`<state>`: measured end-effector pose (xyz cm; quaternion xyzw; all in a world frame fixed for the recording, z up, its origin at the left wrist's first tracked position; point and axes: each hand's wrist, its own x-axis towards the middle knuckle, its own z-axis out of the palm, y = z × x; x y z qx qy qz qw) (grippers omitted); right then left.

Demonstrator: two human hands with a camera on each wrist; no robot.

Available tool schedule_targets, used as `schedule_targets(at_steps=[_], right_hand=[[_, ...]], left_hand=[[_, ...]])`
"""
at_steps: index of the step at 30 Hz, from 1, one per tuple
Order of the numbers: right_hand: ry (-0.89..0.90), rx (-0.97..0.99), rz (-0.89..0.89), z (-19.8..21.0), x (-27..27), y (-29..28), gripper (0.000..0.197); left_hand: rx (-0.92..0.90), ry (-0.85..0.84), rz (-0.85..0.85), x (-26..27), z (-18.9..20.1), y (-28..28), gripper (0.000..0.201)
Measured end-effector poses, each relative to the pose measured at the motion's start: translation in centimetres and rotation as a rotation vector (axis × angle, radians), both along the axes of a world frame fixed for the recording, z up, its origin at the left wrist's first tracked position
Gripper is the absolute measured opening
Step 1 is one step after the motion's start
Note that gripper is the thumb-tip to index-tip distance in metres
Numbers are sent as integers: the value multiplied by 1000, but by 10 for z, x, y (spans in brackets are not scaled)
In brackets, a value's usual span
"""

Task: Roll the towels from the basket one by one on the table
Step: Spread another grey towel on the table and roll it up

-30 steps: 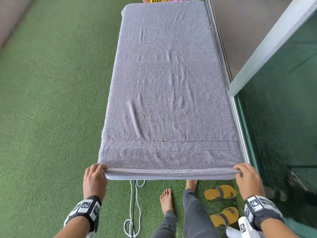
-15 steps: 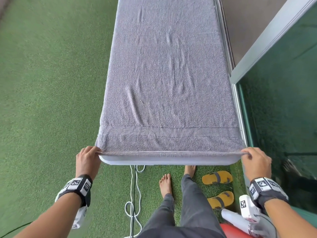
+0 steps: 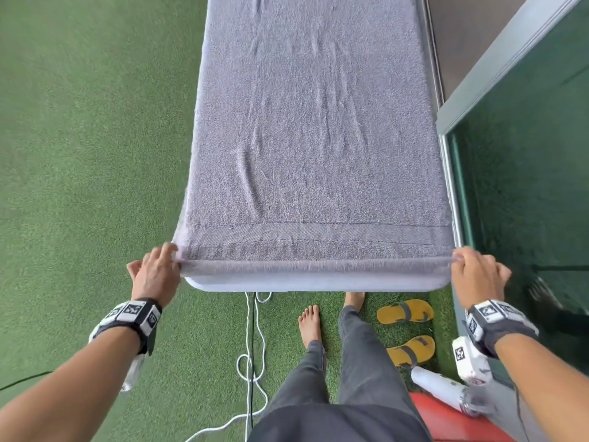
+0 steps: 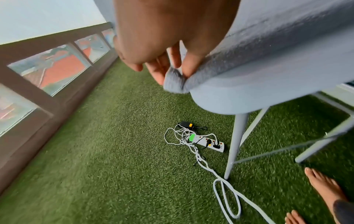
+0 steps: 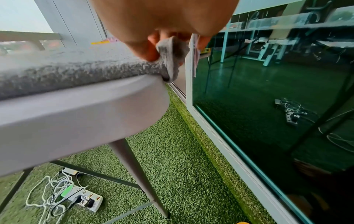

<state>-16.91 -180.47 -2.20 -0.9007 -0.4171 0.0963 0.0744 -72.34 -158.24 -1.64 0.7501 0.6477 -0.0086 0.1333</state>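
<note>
A large grey towel (image 3: 315, 129) lies spread flat along the white table (image 3: 318, 283), covering it from edge to edge. My left hand (image 3: 156, 269) pinches the towel's near left corner (image 4: 173, 82) between thumb and fingers. My right hand (image 3: 478, 272) pinches the near right corner (image 5: 172, 50) the same way. Both corners sit just off the table's near edge, and the near hem (image 3: 315, 265) runs taut between the hands. The basket is out of the head view; a yellow bit (image 5: 99, 42) shows at the table's far end in the right wrist view.
Green artificial turf (image 3: 79, 154) covers the floor. A glass partition (image 3: 522, 186) runs close along the table's right side. A power strip (image 4: 209, 143) and white cable (image 3: 255, 346) lie under the table. Yellow sandals (image 3: 404, 312) and my bare feet (image 3: 309, 320) are near its end.
The view has tilted down and closer, so the basket end has left the frame. Both hands still hold the near corners; the left fingers have spread a little.
</note>
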Motion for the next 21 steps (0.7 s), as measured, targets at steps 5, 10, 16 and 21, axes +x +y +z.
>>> schedule_targets(at_steps=[5, 10, 16, 21], right_hand=[[11, 115, -117, 16, -20, 5, 19], [122, 80, 206, 2, -56, -7, 30], [104, 141, 152, -2, -49, 4, 32], [49, 112, 132, 1, -42, 7, 21]], left_hand=[[160, -136, 171, 36, 12, -21, 36], [110, -240, -186, 63, -4, -69, 36], [176, -261, -89, 65, -5, -46, 32], [179, -211, -156, 61, 2, -32, 16]])
